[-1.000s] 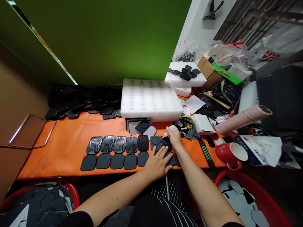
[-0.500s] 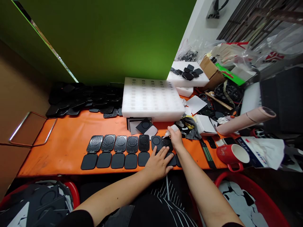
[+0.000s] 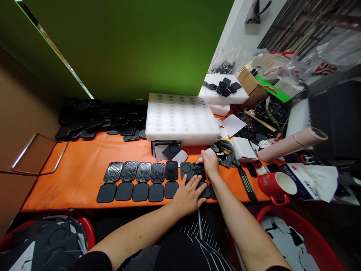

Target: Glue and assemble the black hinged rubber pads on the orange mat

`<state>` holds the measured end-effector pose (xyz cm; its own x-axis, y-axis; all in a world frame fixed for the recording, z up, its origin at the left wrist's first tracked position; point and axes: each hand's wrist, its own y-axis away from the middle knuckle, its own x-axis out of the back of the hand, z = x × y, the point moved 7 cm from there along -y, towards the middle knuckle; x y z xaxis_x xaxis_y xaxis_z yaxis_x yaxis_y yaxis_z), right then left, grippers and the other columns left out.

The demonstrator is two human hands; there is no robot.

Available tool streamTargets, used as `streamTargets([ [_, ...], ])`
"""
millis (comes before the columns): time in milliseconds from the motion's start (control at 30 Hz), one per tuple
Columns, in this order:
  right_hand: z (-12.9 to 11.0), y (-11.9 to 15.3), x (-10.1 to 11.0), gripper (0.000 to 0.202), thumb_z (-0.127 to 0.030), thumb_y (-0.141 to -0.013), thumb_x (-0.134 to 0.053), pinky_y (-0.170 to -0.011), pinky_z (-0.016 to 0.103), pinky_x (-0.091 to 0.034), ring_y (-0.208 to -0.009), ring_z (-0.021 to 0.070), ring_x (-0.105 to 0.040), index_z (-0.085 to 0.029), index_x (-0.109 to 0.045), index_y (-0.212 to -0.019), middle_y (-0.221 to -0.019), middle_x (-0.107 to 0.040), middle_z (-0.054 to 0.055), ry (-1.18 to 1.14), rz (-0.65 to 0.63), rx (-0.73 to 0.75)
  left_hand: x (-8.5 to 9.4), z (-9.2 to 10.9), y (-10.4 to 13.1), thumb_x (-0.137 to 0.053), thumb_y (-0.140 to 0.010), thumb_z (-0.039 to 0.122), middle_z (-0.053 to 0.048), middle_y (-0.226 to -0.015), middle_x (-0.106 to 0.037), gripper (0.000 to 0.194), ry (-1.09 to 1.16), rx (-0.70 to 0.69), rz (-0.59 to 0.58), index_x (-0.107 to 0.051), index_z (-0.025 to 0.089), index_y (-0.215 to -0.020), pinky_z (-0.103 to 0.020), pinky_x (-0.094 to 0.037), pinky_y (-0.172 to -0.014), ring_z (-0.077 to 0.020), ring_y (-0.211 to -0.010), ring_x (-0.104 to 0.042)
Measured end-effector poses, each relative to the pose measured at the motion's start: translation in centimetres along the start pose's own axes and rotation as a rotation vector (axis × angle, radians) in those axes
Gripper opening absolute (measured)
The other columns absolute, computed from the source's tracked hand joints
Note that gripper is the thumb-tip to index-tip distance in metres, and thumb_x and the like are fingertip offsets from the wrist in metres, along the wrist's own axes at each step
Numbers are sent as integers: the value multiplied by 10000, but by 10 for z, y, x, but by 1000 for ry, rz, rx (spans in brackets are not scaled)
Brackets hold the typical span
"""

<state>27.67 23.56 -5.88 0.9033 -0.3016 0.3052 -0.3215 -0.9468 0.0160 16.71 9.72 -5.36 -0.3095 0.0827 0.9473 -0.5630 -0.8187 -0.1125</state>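
Observation:
My right hand (image 3: 211, 165) is closed around a small white squeeze bottle (image 3: 209, 152), its nozzle tilted down over a black hinged case (image 3: 199, 169) with a gridded inside. Fingers spread, my left hand (image 3: 188, 194) lies flat across the lower lids of the cases nearest me. Just left of the bottle, a case half (image 3: 186, 169) shows a smooth face with a ring mark. Further left, several opened black cases (image 3: 143, 171) stand in a row, gridded halves on top and plain lids (image 3: 140, 192) toward me.
Behind the row sits a white foam block (image 3: 180, 120), with dark square sheets (image 3: 172, 149) before it. A pile of black cases (image 3: 101, 116) lies back left. At right are a red mug (image 3: 265, 184), a rolled tube (image 3: 293, 145) and red tubs (image 3: 332, 248) below the table edge.
My right hand and the bottle have shifted very slightly to the right over the gridded case. My left hand stays in place.

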Motion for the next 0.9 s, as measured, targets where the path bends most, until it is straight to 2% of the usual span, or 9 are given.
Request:
streamTargets([
  [133,10,5,19,329,-505,-667,-623,-445,256,-393,-463,146,-527,-195,-516,-684,-556,-601,-12,-193,50,-110,-1,0,0,-312,-906,553,-77,-1468,-333,530,10,0,5,-393,276,-1351,-528,-198,-1071,-246,-1327,-308],
  [200,16,9,27,328,-498,-661,-635,-434,256,-382,-449,144,-516,-195,-511,-672,-541,-593,-14,-204,46,-124,-1,0,1,-315,-908,548,-65,-1459,-352,527,17,1,15,-393,279,-1354,-522,-187,-1078,-247,-1327,-306],
  [333,18,17,34,327,-511,-694,-614,-502,278,-419,-500,168,-557,-199,-526,-649,-562,-619,7,-70,10,-56,-1,-1,0,-316,-910,543,-59,-1445,-377,526,31,5,11,-394,276,-1356,-529,-191,-1078,-253,-1323,-308],
  [500,2,23,31,305,-497,-750,-562,-620,301,-441,-623,201,-599,-208,-556,-652,-618,-650,37,185,-44,84,0,0,0,-315,-909,547,-56,-1441,-385,525,30,10,-8,-387,277,-1353,-532,-216,-1070,-242,-1320,-320],
  [633,-6,24,30,294,-486,-759,-552,-640,313,-439,-625,203,-590,-210,-554,-659,-625,-645,40,245,-33,130,2,0,-1,-323,-907,546,-55,-1437,-390,522,14,14,-10,-394,279,-1349,-526,-221,-1069,-245,-1314,-331],
  [767,5,17,40,298,-488,-703,-598,-513,285,-417,-523,174,-556,-199,-538,-659,-583,-619,23,-5,49,-4,6,2,-3,-371,-886,549,-52,-1425,-406,520,-18,29,-25,-419,276,-1326,-536,-210,-1069,-259,-1308,-331],
  [900,20,9,59,323,-483,-638,-631,-355,222,-272,-379,102,-433,-183,-517,-676,-542,-593,-4,-327,215,-174,11,17,-11,-413,-870,529,-68,-1451,-364,552,-22,-48,-14,-420,221,-1328,-527,-179,-1084,-266,-1330,-288],
])
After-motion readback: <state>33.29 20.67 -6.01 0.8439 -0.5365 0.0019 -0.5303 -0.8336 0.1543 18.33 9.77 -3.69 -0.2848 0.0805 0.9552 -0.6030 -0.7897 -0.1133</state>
